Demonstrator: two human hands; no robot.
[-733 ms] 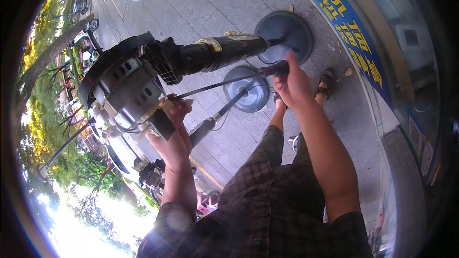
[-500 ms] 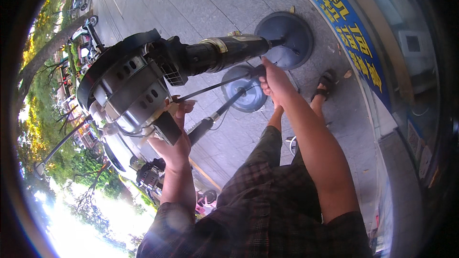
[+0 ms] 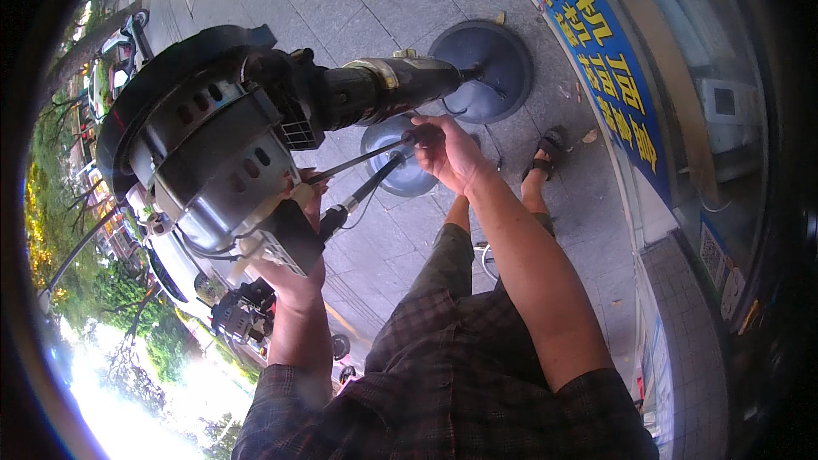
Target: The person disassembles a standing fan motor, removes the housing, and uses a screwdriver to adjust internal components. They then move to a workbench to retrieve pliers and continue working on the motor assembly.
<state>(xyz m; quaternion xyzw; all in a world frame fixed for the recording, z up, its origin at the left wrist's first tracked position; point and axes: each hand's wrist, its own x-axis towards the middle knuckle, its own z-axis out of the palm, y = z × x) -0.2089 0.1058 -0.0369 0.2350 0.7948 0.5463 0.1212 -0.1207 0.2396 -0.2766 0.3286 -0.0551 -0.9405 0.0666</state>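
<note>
A large pedestal fan's grey metal motor [image 3: 204, 140] with a black rim fills the left of the view. Its thick black pole [image 3: 392, 89] runs to a round dark base [image 3: 498, 55]. My left hand [image 3: 294, 281] is closed under the motor, around a black box-like part [image 3: 292, 234] with wires; most of its fingers are hidden. My right hand [image 3: 452, 160] grips the dark handle of a long screwdriver [image 3: 362, 158]. The screwdriver's shaft points left toward the motor's underside, near my left fingertips. Its tip is hidden there.
A second round base [image 3: 388, 183] with a thinner pole stands beside the first. Another motor unit [image 3: 243, 311] is at lower left. Paving slabs [image 3: 375, 13] lie below. A blue sign [image 3: 596, 43] lines the counter at right. Parked scooters [image 3: 128, 38] and trees are at far left.
The view has shifted, so the scene sits slightly further left. My right hand has rotated and changed its hold on the screwdriver handle. My left hand stays under the motor.
</note>
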